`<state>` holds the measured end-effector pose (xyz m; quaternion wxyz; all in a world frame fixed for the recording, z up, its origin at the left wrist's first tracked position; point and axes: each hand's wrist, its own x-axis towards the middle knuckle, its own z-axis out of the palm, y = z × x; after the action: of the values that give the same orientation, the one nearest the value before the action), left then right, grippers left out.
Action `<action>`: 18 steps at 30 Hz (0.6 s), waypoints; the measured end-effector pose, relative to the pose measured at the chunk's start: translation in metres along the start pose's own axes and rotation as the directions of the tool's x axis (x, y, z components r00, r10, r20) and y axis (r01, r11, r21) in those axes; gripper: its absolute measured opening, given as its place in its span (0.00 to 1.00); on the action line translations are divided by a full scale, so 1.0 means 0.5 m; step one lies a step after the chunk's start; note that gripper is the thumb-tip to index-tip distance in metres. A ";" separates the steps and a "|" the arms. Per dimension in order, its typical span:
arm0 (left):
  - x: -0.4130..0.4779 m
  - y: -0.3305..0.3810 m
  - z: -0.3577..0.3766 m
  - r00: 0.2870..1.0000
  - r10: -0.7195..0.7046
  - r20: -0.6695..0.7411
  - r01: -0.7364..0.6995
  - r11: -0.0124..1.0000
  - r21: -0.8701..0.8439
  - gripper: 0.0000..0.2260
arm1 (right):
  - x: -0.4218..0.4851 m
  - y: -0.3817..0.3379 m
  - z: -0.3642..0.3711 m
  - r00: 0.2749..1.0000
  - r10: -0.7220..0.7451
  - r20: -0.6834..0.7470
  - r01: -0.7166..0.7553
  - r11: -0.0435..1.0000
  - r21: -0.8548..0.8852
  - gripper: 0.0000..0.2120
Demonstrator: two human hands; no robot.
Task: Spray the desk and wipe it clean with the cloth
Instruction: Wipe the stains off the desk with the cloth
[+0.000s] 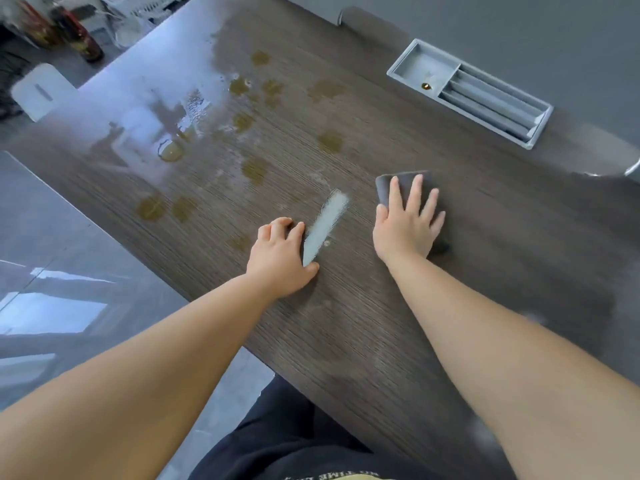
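1. Step in hand: wiping. The right hand [408, 220] lies flat, fingers straight and spread, pressing the grey cloth [403, 183] onto the desk [346, 323], right of centre.
2. The left hand [282, 252] has curled fingers against a pale strip [327, 223] (blurred; cannot tell what it is, or whether the hand grips it).
3. Yellow-brown stains [256, 169] and a wet patch [169, 150] lie well left of the cloth.
4. Next move, as I judge it: sweep the cloth left through the stains with firm, even pressure, staying off the recessed tray [433, 62].
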<state>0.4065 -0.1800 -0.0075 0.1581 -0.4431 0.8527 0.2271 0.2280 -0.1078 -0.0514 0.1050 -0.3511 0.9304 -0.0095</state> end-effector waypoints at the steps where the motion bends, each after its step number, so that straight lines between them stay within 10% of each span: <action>1: 0.001 0.000 -0.002 1.000 -0.001 0.013 0.001 1.000 0.011 0.35 | -0.020 -0.013 0.008 0.988 -0.151 -0.026 0.151 0.988 -0.009 0.25; 5: 0.004 -0.008 -0.015 0.998 0.017 0.069 -0.021 0.998 0.057 0.36 | -0.006 0.041 0.002 0.654 -0.749 0.110 0.757 0.650 -0.072 0.25; 7: 0.005 -0.005 -0.019 0.995 0.028 0.093 -0.037 0.995 0.094 0.37 | 0.032 0.070 -0.005 0.726 -0.685 0.064 0.688 0.721 -0.081 0.25; 11: 0.007 -0.003 -0.021 0.993 0.033 0.111 -0.048 0.990 0.135 0.41 | 0.014 -0.005 0.005 0.994 -0.097 -0.042 0.099 0.995 0.025 0.24; 13: 0.007 -0.008 -0.022 0.993 0.046 0.110 -0.061 0.989 0.137 0.41 | -0.025 -0.058 0.019 0.978 -0.195 -0.070 0.198 0.980 0.029 0.25; 16: 0.008 -0.017 -0.026 0.989 0.086 0.118 -0.102 0.986 0.130 0.38 | -0.034 -0.043 0.022 0.724 -0.688 0.052 0.689 0.724 -0.027 0.27; 18: 0.010 -0.022 -0.034 0.986 0.102 0.129 -0.117 0.987 0.110 0.36 | 0.000 -0.010 0.013 0.679 -0.733 0.032 0.734 0.679 -0.021 0.25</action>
<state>0.4115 -0.1979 0.0016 0.2234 -0.3705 0.8763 0.2120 0.2324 -0.1113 -0.0576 0.0965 -0.6959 0.7109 -0.0323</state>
